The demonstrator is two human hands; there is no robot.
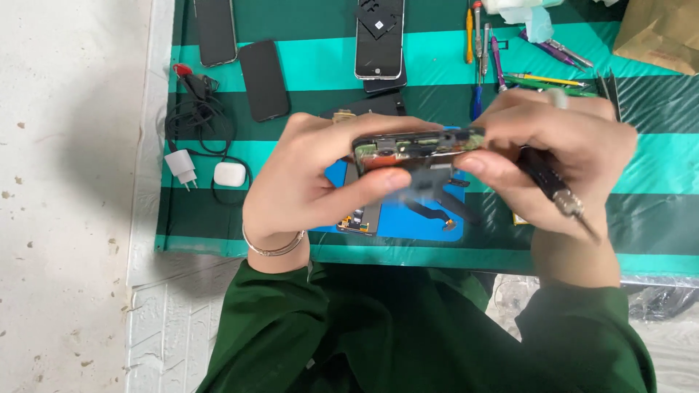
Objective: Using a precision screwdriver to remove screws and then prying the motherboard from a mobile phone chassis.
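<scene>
- While I am watching from far away, the left hand [291, 182] is pinching an opened phone [415, 149] on its left end, held up above the blue mat [426, 222].
- I am seeing the right hand [561, 156] pinching its right end, fingers also curling around a dark screwdriver [557, 191].
- A white charger [180, 167] is lying far left.

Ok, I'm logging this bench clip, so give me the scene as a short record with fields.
Setting: green striped mat on a pale table
Left hand: holds an opened phone edge-on, circuit parts showing
Right hand: pinches the phone's other end, a screwdriver tucked in its grip
Beneath: blue pad with loose parts
Left side: white charger, black cable, white earbud case
Far side: other phones, hand tools
</scene>
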